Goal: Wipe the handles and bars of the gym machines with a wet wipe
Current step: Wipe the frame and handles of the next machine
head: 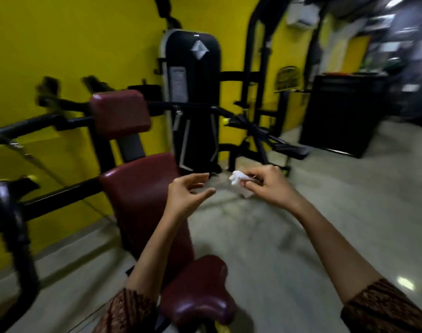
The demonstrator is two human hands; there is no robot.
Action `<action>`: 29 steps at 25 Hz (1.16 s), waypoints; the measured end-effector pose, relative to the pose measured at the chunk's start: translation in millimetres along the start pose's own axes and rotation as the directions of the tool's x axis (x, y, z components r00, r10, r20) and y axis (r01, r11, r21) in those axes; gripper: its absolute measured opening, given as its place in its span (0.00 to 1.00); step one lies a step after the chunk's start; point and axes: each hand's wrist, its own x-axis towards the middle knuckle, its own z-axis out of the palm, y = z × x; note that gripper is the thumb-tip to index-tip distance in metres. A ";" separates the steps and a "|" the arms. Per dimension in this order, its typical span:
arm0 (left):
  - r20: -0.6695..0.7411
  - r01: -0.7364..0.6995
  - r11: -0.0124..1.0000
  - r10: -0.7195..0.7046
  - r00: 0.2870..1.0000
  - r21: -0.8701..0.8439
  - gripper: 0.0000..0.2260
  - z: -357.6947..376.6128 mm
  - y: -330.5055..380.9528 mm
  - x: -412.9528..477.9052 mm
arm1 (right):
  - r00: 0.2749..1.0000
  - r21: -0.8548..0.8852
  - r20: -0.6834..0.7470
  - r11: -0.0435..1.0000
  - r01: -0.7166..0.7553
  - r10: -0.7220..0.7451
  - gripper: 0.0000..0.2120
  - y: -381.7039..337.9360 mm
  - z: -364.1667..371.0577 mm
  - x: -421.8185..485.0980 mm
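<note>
A crumpled white wet wipe (240,185) is pinched in my right hand (268,186), held in the air above the floor. My left hand (187,193) hovers a little to its left, fingers loosely spread and holding nothing. Both hands are in front of a gym machine with a maroon padded backrest (145,188), headrest (119,112) and seat (198,288). Black bars (25,127) and a curved black handle (11,224) of this machine run along the left. Neither hand touches the machine.
A black weight stack cover (193,92) stands behind the backrest against the yellow wall (61,39). More black frame tubes (255,68) and a black box (342,116) are at the back right. Pale tiled floor (301,224) stretches to the right.
</note>
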 end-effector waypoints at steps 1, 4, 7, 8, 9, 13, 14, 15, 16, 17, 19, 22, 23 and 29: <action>0.065 0.005 1.000 -0.003 0.998 -0.028 0.16 30.6 6.1 0.4 | 0.998 -0.010 -0.016 0.998 -0.062 0.062 0.07 15.9 -18.0 -19.1; 0.238 -0.008 0.996 0.028 0.971 -0.085 0.15 114.1 27.5 0.5 | 0.971 -0.024 -0.098 0.975 -0.223 0.220 0.08 54.5 -62.2 -67.1; 0.348 -0.050 0.994 0.081 0.934 -0.096 0.16 172.5 39.7 5.4 | 0.938 -0.015 -0.168 0.950 -0.311 0.304 0.07 80.8 -90.5 -93.4; 0.374 -0.068 0.994 0.097 0.922 -0.090 0.16 189.9 41.0 9.6 | 0.927 -0.020 -0.184 0.942 -0.335 0.326 0.07 89.5 -98.1 -98.6; 0.398 -0.080 0.993 0.109 0.911 -0.088 0.16 205.8 41.5 14.7 | 0.918 -0.024 -0.196 0.934 -0.356 0.344 0.07 99.4 -104.6 -101.6; 0.452 -0.086 0.991 0.125 0.883 -0.106 0.17 265.0 33.1 42.4 | 0.896 -0.032 -0.214 0.914 -0.405 0.390 0.08 153.0 -122.9 -97.6; 0.454 -0.087 0.991 0.126 0.882 -0.105 0.17 276.9 28.9 50.3 | 0.892 -0.031 -0.216 0.910 -0.413 0.398 0.08 167.2 -125.0 -92.8; 0.453 -0.089 0.991 0.124 0.883 -0.098 0.17 287.4 24.4 59.0 | 0.891 -0.030 -0.213 0.909 -0.417 0.401 0.08 181.4 -126.1 -86.7; 0.448 -0.090 0.992 0.118 0.886 -0.085 0.17 299.0 18.7 70.5 | 0.892 -0.030 -0.206 0.908 -0.418 0.403 0.08 197.7 -126.4 -77.8; 0.437 -0.089 0.994 0.110 0.893 -0.068 0.17 309.8 12.6 83.6 | 0.895 -0.028 -0.195 0.910 -0.414 0.402 0.08 213.8 -125.8 -66.9; 0.410 -0.109 0.994 0.107 0.906 -0.019 0.16 327.6 5.2 114.6 | 0.904 -0.034 -0.161 0.913 -0.406 0.396 0.08 244.7 -127.4 -38.3; 0.356 -0.201 0.977 0.164 0.920 0.068 0.14 342.8 1.7 165.2 | 0.926 -0.048 -0.138 0.932 -0.360 0.351 0.09 281.3 -135.3 13.9; 0.326 -0.213 0.974 0.177 0.929 0.080 0.13 344.3 1.0 181.3 | 0.935 -0.030 -0.146 0.943 -0.332 0.324 0.09 289.3 -137.3 29.7; 0.158 -0.165 0.960 0.131 0.979 0.226 0.12 339.3 -34.6 250.5 | 0.950 0.138 -0.109 0.951 -0.277 0.292 0.10 354.3 -117.9 113.1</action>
